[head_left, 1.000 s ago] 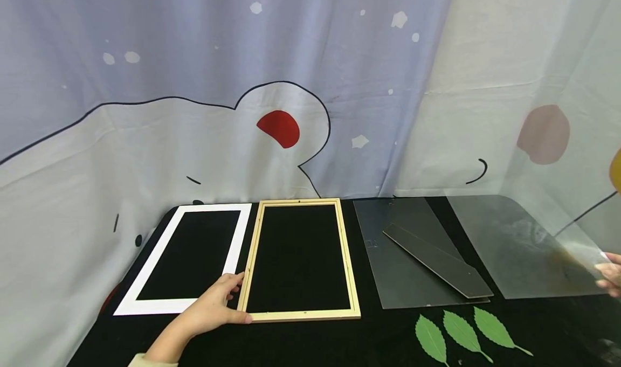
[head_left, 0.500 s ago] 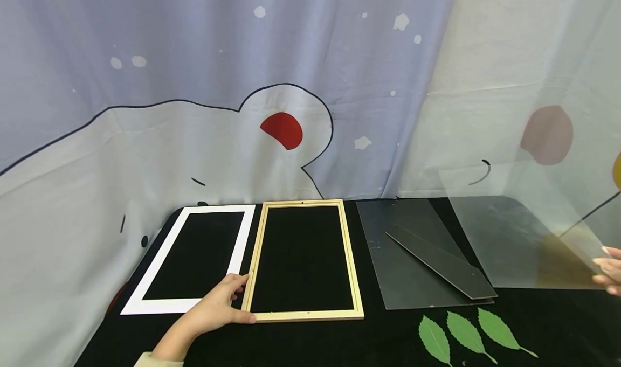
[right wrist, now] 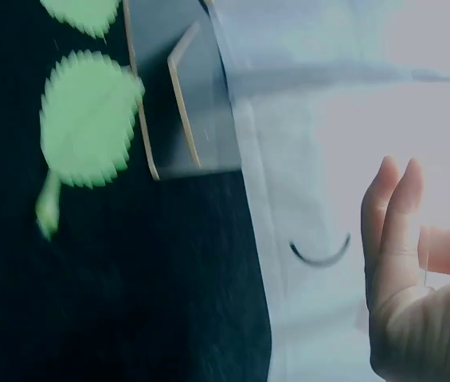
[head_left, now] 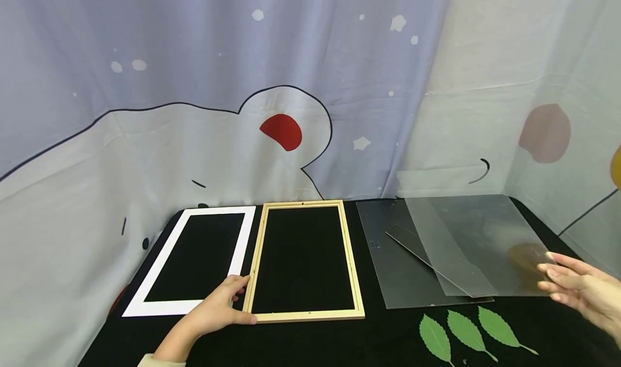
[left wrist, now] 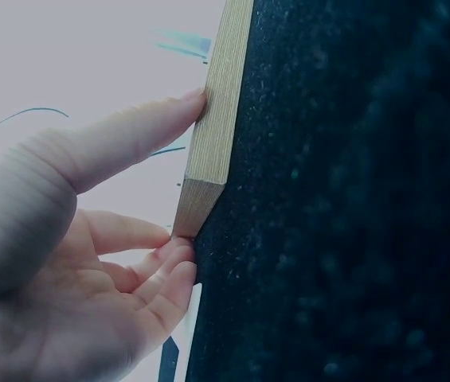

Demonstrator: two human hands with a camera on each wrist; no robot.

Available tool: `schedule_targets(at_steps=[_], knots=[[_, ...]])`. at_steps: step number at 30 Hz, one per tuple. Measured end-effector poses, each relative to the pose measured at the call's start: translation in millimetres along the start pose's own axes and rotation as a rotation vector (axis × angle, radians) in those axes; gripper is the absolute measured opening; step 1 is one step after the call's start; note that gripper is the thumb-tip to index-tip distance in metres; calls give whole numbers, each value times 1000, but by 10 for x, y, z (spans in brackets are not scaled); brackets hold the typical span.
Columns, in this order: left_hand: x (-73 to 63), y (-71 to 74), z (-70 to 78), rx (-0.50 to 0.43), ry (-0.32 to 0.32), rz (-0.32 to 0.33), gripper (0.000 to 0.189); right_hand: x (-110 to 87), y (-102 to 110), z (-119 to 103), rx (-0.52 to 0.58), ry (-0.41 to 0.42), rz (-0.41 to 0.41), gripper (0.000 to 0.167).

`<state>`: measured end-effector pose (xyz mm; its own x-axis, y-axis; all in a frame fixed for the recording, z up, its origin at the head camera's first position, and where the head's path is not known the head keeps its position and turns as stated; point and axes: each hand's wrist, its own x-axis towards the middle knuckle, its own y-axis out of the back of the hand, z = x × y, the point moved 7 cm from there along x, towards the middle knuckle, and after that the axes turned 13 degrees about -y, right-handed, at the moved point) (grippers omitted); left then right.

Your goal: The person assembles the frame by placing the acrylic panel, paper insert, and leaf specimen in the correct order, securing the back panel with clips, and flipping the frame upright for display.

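Note:
My left hand (head_left: pixel 213 305) holds the near left corner of a pale wooden picture frame (head_left: pixel 356 297), which lies flat on the black tabletop. In the left wrist view, the thumb presses one side of the frame's corner (left wrist: pixel 217 127) and the fingertips touch the other. At the right, my right hand (head_left: pixel 582 289) pinches the edge of a clear sheet (head_left: pixel 490 237) between thumb and fingers. Raised off the table, the sheet partly overlaps a dark grey backing board (head_left: pixel 388 270) with a hinged stand flap (head_left: pixel 417 243). In the right wrist view, the sheet is barely visible.
A white mat border (head_left: pixel 162 307) lies left of the wooden frame. Several things are close to the front right: a green leaf (head_left: pixel 435 337), a second leaf (head_left: pixel 466 329) and a third leaf (head_left: pixel 497 326). A printed curtain (head_left: pixel 218 146) hangs behind the table.
My right hand has come further into view and moved left with the clear sheet, which has lifted and now overlaps the backing board. My left hand stays at the frame's corner.

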<state>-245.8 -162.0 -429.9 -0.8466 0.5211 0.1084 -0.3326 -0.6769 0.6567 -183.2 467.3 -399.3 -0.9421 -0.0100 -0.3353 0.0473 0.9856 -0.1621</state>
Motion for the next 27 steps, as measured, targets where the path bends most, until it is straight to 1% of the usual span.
schedule_targets(at_steps=[2,6,9,13,15,20,23,25,27], knots=[[5,-2,0,-3,-8,-2,93,-4,-119,25,11,-12,-37,45],[20,-2,-7,4,-20,-3,93,-19,-379,61,55,-3,-165,45],[26,1,-9,8,-20,0,92,-18,-563,84,67,-6,-213,44],[34,-2,-5,9,-11,6,92,-7,-792,118,52,-28,-243,42],[37,-6,-1,9,-9,5,92,-3,-906,130,54,-35,-273,42],[38,-12,-2,9,5,2,92,24,-1161,169,60,-44,-312,39],[38,-10,-9,9,23,1,92,69,-1285,201,35,-51,-264,32],[39,-9,-13,8,33,3,92,102,-1372,221,12,-56,-224,31],[41,-13,-14,4,36,2,92,126,-1465,249,-16,-70,-175,39]])
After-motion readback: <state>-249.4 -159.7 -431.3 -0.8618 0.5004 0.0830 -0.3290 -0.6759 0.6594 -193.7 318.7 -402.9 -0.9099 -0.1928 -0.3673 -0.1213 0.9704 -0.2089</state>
